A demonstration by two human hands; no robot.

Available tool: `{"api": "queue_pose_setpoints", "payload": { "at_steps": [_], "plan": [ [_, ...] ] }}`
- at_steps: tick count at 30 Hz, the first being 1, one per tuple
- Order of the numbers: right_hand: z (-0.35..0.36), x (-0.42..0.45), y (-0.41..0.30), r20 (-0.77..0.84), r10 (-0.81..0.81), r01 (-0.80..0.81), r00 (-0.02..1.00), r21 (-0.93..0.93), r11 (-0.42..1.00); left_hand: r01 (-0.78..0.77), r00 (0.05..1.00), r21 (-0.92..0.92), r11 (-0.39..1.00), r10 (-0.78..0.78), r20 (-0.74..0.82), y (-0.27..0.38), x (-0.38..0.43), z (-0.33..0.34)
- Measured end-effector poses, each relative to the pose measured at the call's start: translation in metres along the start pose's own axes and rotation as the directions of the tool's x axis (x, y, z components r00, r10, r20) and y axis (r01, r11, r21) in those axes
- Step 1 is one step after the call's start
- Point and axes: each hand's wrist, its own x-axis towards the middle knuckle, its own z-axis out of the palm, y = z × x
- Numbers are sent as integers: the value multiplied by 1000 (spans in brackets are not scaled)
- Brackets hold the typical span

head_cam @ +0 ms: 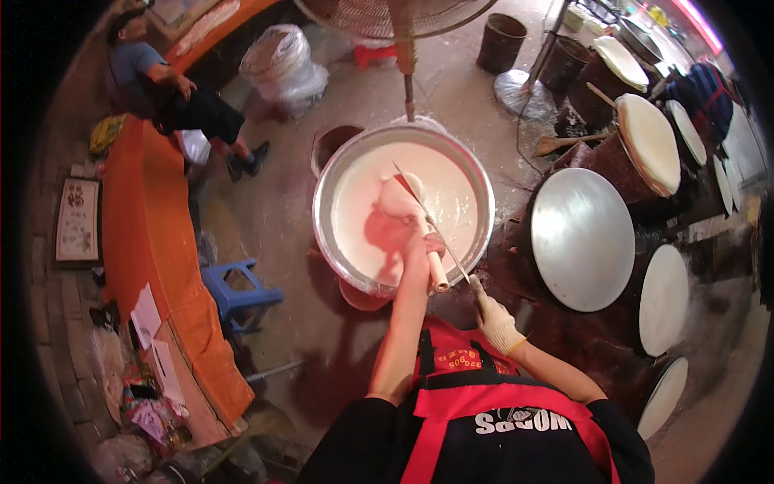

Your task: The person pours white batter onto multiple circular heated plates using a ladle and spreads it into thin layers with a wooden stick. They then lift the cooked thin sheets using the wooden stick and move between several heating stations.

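A large metal basin (321,233) of pale, runny batter (363,175) stands before me. My left hand (418,249) is bare and grips the thick, hollow-ended handle (436,266) of a ladle. Its rounded, batter-coated head (399,196) is over the batter, casting a shadow on the surface; whether it touches the batter I cannot tell. In a knitted white glove, my right hand (499,328) holds the grip of a long, thin metal blade (438,233). That blade slants up across the ladle, its tip beyond the ladle's head.
Round griddle plates (583,239) and a covered drum (650,145) line the right side. A pedestal fan (399,15) stands beyond the basin. To the left are a blue plastic stool (239,293), an orange-covered table (151,242) and a seated person (157,85).
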Motion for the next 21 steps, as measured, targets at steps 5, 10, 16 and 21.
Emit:
{"api": "queue_pose_setpoints", "payload": {
  "at_steps": [5, 10, 16, 21],
  "plan": [
    [-2, -17, 6, -312, -267, 270, 912, -35, 962, -306, 947, 361, 881, 243, 210, -29, -85, 96],
    [-40, 4, -3, -409, -395, 375, 823, -132, 917, -528, 837, 584, 617, 261, 481, -54, -181, 164],
    [-107, 28, -16, -634, -542, 521, 552, -245, 818, -630, 716, 772, -78, 325, 618, -36, -249, 234],
    [-108, 45, -35, -627, -499, 373, 599, -333, 866, -298, 819, 916, -268, 421, 390, 39, -207, 247]
  ]
}}
